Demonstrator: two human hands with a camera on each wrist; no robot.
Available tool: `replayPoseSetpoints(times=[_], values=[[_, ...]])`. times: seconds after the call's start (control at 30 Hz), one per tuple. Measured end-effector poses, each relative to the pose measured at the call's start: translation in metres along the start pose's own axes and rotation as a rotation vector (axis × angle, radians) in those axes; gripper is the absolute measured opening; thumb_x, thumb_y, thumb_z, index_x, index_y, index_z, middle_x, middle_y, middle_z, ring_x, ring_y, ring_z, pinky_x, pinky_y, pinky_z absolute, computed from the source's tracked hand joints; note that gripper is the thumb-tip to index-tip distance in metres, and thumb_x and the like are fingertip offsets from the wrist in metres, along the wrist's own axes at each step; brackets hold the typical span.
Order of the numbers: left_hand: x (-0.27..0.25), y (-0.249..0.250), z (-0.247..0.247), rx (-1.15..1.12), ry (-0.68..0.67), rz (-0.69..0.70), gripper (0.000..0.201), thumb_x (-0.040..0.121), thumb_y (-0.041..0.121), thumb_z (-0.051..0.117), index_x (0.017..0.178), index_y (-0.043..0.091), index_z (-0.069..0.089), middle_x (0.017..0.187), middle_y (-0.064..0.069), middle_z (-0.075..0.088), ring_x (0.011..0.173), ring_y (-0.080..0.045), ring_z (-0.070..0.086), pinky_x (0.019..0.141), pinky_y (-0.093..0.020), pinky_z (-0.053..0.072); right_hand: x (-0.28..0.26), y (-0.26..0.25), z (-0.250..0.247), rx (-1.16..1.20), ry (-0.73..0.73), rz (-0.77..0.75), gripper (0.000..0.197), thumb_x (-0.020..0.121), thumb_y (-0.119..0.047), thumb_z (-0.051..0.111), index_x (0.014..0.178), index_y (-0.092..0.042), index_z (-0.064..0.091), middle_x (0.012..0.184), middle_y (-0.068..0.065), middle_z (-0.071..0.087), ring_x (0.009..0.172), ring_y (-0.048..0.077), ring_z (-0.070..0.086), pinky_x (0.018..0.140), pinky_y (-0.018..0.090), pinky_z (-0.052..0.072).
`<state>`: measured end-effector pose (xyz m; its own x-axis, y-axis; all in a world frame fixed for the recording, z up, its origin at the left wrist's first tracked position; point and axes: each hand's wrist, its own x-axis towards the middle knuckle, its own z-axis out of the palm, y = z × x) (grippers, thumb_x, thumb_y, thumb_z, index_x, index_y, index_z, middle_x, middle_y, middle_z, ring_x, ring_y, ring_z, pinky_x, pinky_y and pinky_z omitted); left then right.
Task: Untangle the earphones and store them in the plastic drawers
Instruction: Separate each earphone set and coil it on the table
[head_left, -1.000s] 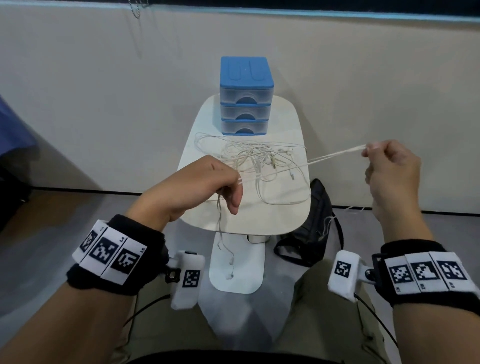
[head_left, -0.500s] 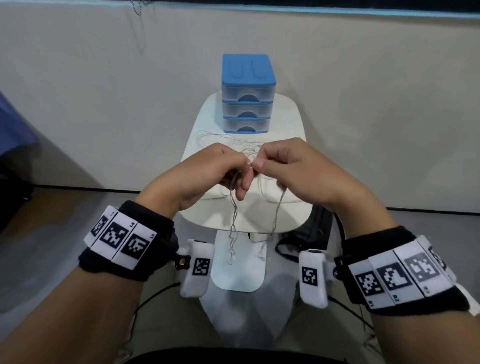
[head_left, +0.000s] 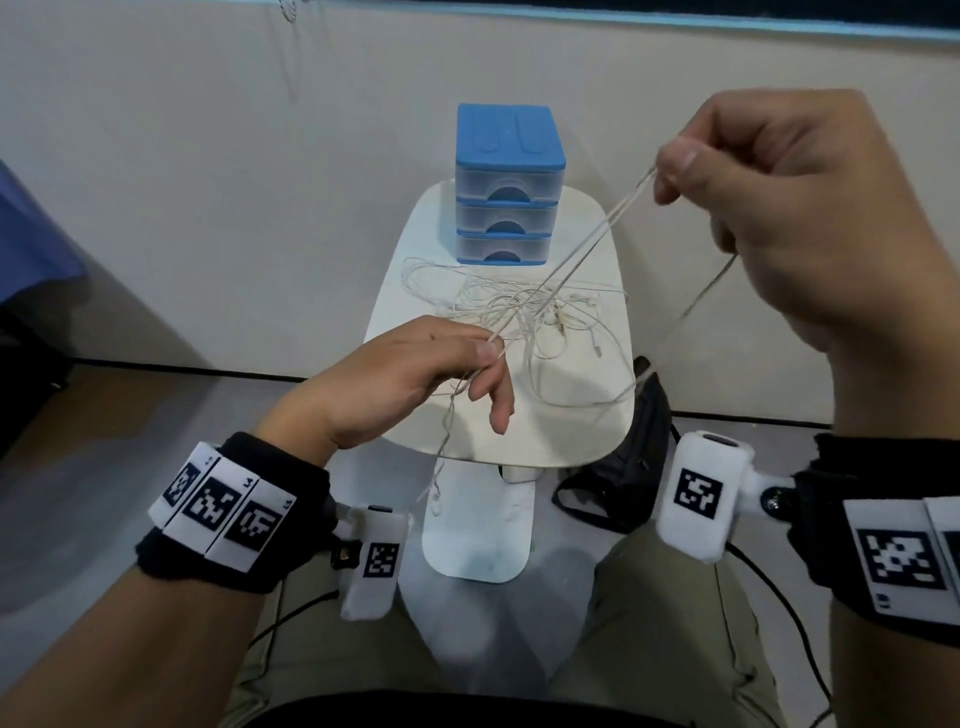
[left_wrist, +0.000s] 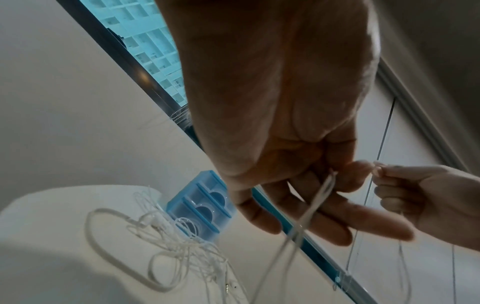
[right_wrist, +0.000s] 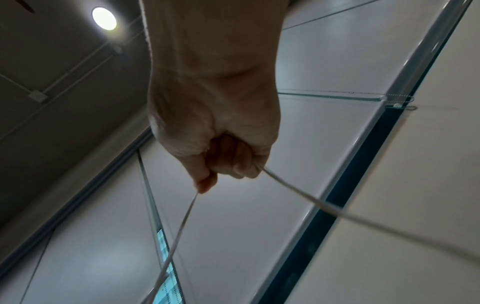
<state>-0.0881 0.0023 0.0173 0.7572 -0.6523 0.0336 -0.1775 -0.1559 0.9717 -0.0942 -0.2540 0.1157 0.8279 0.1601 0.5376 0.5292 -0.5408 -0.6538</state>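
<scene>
A person's right hand (head_left: 789, 208), raised and fingers curled, pinched a white earphone cable (head_left: 582, 249) stretched taut down to the left hand (head_left: 415, 379), which gripped the cable's other end between thumb and forefinger above the near edge of a small white table (head_left: 571, 436). The rest of the tangled earphones (head_left: 524, 312) lay in loose loops on the tabletop, just in front of the blue-topped plastic drawers (head_left: 506, 182), all three of them closed. A black bag (head_left: 634, 467) sat on the floor beside the table.
</scene>
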Motion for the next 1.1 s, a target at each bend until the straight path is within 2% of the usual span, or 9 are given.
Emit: replayPoseSetpoints(times=[0.17,0.47,0.63,0.73,0.8,0.87,0.93,1.0,1.1], values=[[-0.004,-0.001,0.0,0.066,-0.025,-0.009,0.033,0.103,0.02,0.038,0.072,0.011,0.043,0.086,-0.009,0.075,0.093,-0.029,0.055,0.088,-0.028,0.037,0.003,0.008,-0.014,-0.004,0.252,0.048,0.024,0.098,-0.038,0.055,0.076,-0.034,0.064,0.058,-0.014,0.052,0.058,0.005,0.042,0.061,0.023,0.035],[-0.007,-0.011,0.001,0.153,-0.09,-0.103,0.033,0.1,0.017,0.039,0.068,0.011,0.045,0.083,-0.01,0.076,0.084,-0.021,0.054,0.084,-0.021,0.039,-0.017,0.097,-0.011,-0.116,0.547,0.512,0.022,0.094,-0.029,0.06,0.074,-0.022,0.068,0.062,-0.008,0.05,0.055,0.003,0.042,0.06,0.024,0.034],[-0.005,-0.003,0.005,-0.104,-0.111,-0.065,0.032,0.101,0.013,0.038,0.07,0.009,0.047,0.068,-0.012,0.063,0.078,-0.029,0.059,0.084,-0.035,0.045,-0.05,0.122,0.012,-0.209,0.092,0.803,0.021,0.1,-0.021,0.058,0.092,-0.02,0.077,0.105,0.008,0.075,0.109,0.028,0.066,0.085,0.032,0.042],[0.004,0.005,0.012,-0.194,-0.11,-0.071,0.033,0.101,0.012,0.038,0.069,0.011,0.047,0.063,-0.009,0.049,0.066,-0.028,0.054,0.072,-0.029,0.048,-0.056,0.091,0.034,0.207,-0.113,0.622,0.026,0.1,-0.028,0.06,0.118,-0.016,0.076,0.128,-0.001,0.072,0.126,0.01,0.061,0.111,0.031,0.04],[0.012,0.009,0.017,-0.216,-0.072,-0.102,0.032,0.098,0.013,0.04,0.066,0.014,0.045,0.062,-0.006,0.04,0.057,-0.025,0.048,0.064,-0.029,0.045,-0.056,0.066,0.05,0.504,-0.284,0.44,0.037,0.094,-0.026,0.06,0.126,-0.011,0.07,0.128,0.003,0.073,0.13,0.013,0.06,0.116,0.034,0.039],[0.017,0.011,0.018,-0.238,-0.008,-0.141,0.029,0.092,0.016,0.042,0.063,0.018,0.044,0.061,-0.003,0.032,0.05,-0.018,0.039,0.058,-0.03,0.04,-0.055,0.051,0.067,0.527,-0.476,0.343,0.035,0.095,-0.015,0.061,0.127,-0.002,0.066,0.121,0.016,0.073,0.12,0.021,0.066,0.106,0.031,0.048],[0.016,0.011,0.014,-0.238,0.042,-0.153,0.026,0.089,0.013,0.041,0.063,0.018,0.041,0.06,-0.001,0.027,0.047,-0.015,0.029,0.053,-0.029,0.033,-0.052,0.046,0.083,0.361,-0.577,0.302,0.02,0.098,-0.013,0.062,0.114,-0.001,0.068,0.098,0.02,0.074,0.084,0.019,0.07,0.083,0.031,0.053],[0.009,0.009,0.006,-0.23,0.08,-0.171,0.029,0.09,0.008,0.037,0.063,0.018,0.038,0.061,-0.001,0.024,0.049,-0.015,0.019,0.051,-0.03,0.022,-0.049,0.045,0.088,0.257,-0.567,0.326,0.023,0.104,-0.019,0.057,0.086,-0.009,0.069,0.061,0.0,0.06,0.055,0.012,0.05,0.065,0.032,0.043],[-0.003,0.004,-0.005,-0.235,0.081,-0.218,0.029,0.089,0.01,0.037,0.061,0.018,0.033,0.061,0.001,0.019,0.05,-0.014,0.01,0.051,-0.032,0.01,-0.041,0.046,0.081,0.33,-0.507,0.411,0.043,0.105,-0.019,0.056,0.062,-0.02,0.052,0.057,-0.003,0.033,0.052,0.013,0.026,0.05,0.027,0.025]])
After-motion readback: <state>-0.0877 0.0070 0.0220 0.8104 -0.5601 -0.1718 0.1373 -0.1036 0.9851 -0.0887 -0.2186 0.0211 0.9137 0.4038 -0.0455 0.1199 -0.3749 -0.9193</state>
